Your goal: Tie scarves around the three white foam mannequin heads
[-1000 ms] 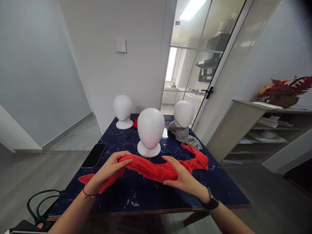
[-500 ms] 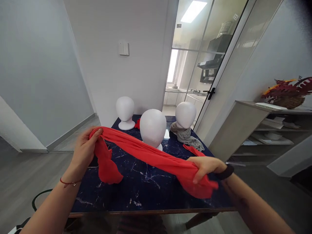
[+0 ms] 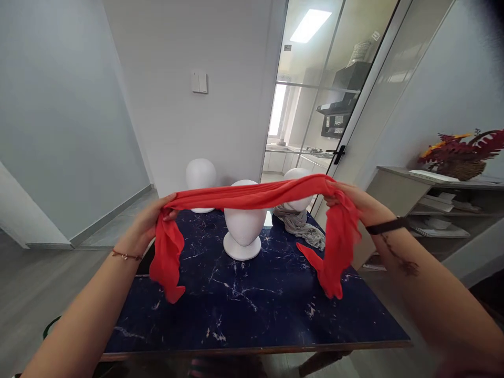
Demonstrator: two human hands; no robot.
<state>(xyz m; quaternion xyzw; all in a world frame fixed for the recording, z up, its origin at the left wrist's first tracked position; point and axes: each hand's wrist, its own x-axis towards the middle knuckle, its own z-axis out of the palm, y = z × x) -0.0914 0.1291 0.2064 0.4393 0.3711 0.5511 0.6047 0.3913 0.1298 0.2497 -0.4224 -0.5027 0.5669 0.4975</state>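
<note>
"What does the head camera give you?"

"I have the red scarf [image 3: 244, 197] stretched between the left hand [image 3: 159, 214] and the right hand [image 3: 344, 197], lifted above the table [image 3: 236, 325], its two ends dangling below them. The left is pinching the cloth between thumb and fingers; the right is wrapped around it too, a little blurred. Straight ahead, between the hands, the band crosses in front of the nearest white head form [image 3: 244, 228]. I can't tell whether they touch."

"What could go wrong from here?"

"I'd worry about the hold first. If either one loosens, the thin cloth would probably slide and the span would sag. If the hands push forward too low, the band could shove the head form, which looks light enough to tip. I'm also watching the loose end under the right hand: its corner points toward the grey scarf [image 3: 303, 226] beyond, so a careless sweep might catch it."
</note>
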